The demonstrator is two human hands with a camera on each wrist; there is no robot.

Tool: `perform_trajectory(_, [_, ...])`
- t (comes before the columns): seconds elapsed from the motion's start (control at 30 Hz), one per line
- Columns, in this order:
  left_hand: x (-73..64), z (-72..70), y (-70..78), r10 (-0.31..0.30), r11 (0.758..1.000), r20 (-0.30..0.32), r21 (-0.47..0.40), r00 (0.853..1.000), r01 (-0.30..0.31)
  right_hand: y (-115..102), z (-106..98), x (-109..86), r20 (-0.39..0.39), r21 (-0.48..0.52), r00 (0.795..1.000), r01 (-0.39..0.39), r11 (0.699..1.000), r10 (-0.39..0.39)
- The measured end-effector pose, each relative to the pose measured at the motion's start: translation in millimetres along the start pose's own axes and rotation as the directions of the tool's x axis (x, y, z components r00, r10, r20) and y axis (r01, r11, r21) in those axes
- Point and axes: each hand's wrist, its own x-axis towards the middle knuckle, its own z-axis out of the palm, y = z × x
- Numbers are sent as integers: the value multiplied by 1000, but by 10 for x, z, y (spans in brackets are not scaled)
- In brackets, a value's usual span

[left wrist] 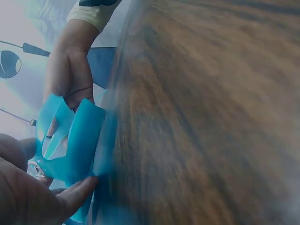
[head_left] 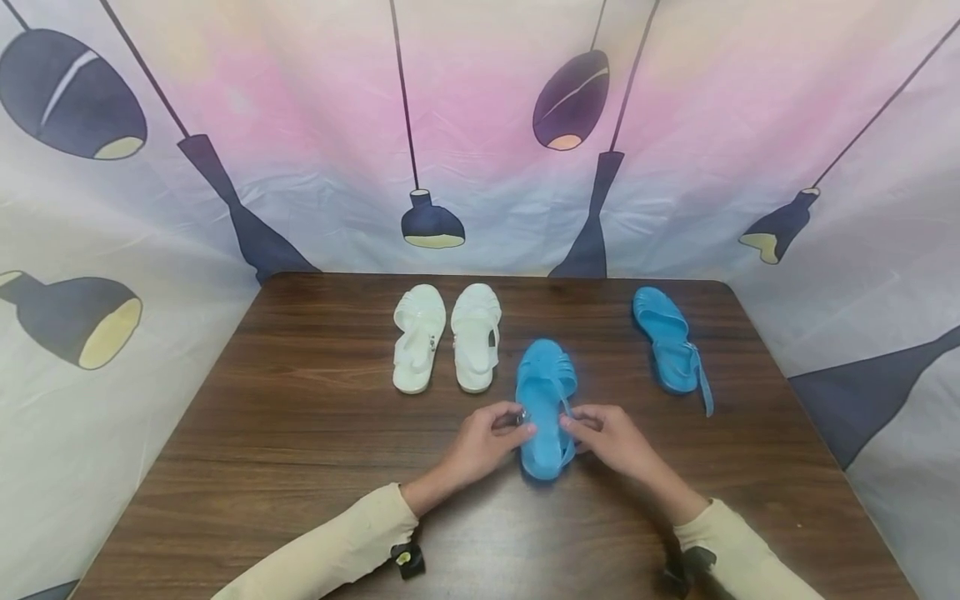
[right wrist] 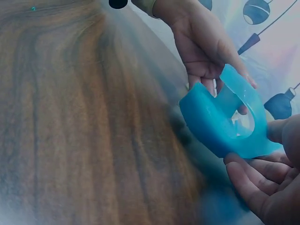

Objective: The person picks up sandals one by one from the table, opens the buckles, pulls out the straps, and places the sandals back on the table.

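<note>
A blue jelly sandal (head_left: 546,392) is at the middle of the table, toe pointing away, between both hands. My left hand (head_left: 491,437) grips its left side near the heel; a small metal buckle (left wrist: 35,168) shows by those fingers in the left wrist view. On the opposite side, my right hand (head_left: 611,437) pinches the edge and strap, thumb on the inner face. From the right wrist, the sandal's heel (right wrist: 206,122) faces the camera, with fingertips (right wrist: 234,161) right at the sole. Part of the strap is hidden behind the fingers.
A pair of white sandals stands side by side at the back, the left one (head_left: 418,333) close to the right one (head_left: 476,333). Another blue sandal (head_left: 663,333) lies at the back right with its strap (head_left: 704,387) hanging loose. The wooden table (head_left: 300,417) ends at a printed curtain (head_left: 337,167).
</note>
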Motion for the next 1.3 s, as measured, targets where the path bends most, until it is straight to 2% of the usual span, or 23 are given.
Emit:
perform_trajectory(0.13, [65,50,43,-9,999,-29,-53,1000,7,-12,-72,4,-34,-22,999,-7,1000,6])
perform_trajectory(0.23, [148,110,68,-6,987,-36,-162,999,0,-44,-156,6,-61,-38,998,-15,999,13])
perform_trajectory(0.4, [318,226,134,8,946,-55,-324,998,-26,-139,-357,9,-118,-42,993,-27,999,22])
perform_trajectory(0.6, [542,366,242,7,895,-97,-443,995,-49,-256,-622,38,-152,-45,987,-59,997,51])
perform_trajectory(0.73, [687,457,302,2,888,-112,-458,994,-53,-293,-792,47,-185,-74,982,-53,996,39])
perform_trajectory(0.83, [806,528,327,5,889,-121,-454,993,-60,-303,-934,36,-228,-99,974,-17,995,-6])
perform_trajectory(0.9, [891,573,330,14,890,-125,-450,992,-69,-303,-1044,22,-280,-139,959,-1,990,-38])
perform_trajectory(0.97, [971,608,331,27,893,-128,-443,991,-82,-300,-1159,9,-343,-218,936,5,976,-82])
perform_trajectory(1.07, [1092,656,310,46,897,-141,-429,989,-103,-266,-1328,8,-431,-330,894,-33,944,-120])
perform_trajectory(1.13, [1158,680,297,54,903,-149,-414,987,-112,-213,-1427,21,-465,-380,876,-66,923,-129])
perform_trajectory(1.2, [1223,707,279,55,907,-157,-404,986,-115,-133,-1519,45,-478,-398,870,-96,912,-117])
perform_trajectory(1.3, [1314,740,274,57,910,-158,-398,986,-116,3,-1640,89,-479,-405,875,-146,903,-73])
